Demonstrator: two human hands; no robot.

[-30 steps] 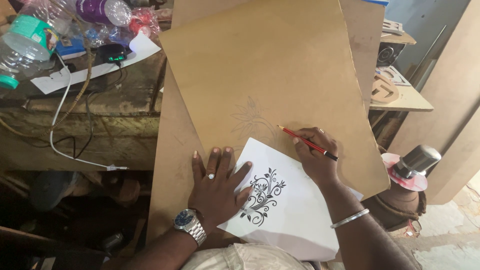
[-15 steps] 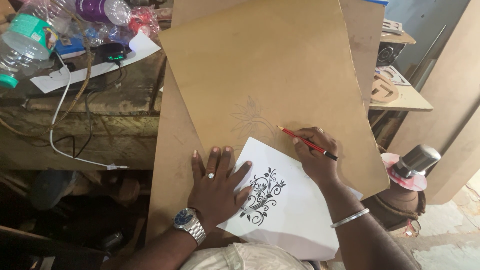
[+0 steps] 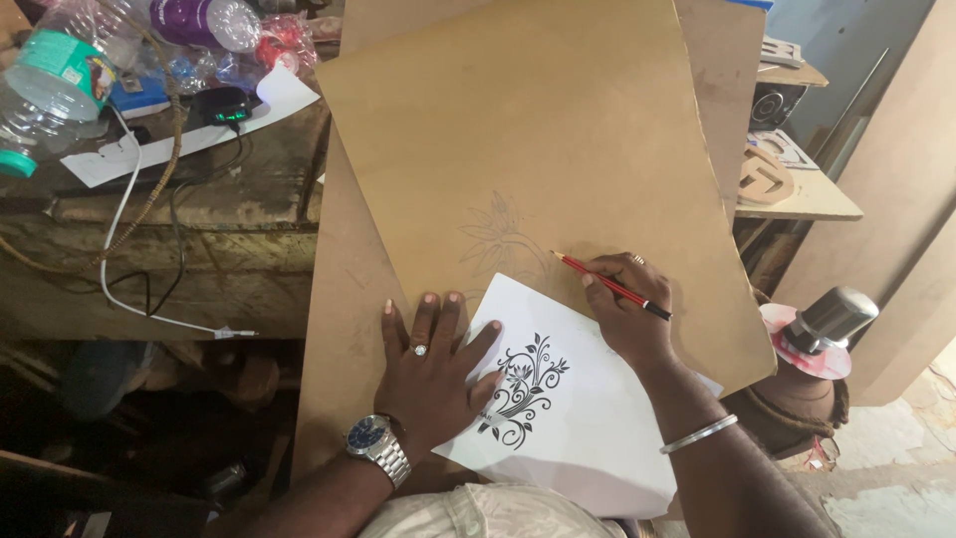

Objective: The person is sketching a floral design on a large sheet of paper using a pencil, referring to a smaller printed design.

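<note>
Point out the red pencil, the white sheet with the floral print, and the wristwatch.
red pencil (image 3: 609, 285), head view, middle of its red shaft.
white sheet (image 3: 597, 418), head view, blank area right of the floral print.
wristwatch (image 3: 370, 437), head view, blue dial on the left wrist.

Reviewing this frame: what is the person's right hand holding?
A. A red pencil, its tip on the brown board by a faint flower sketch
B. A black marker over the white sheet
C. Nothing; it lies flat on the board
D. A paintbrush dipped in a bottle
A. The right hand holds a red pencil with its tip on the brown board, next to the faint flower sketch, while the left hand lies flat on the white sheet.
</note>
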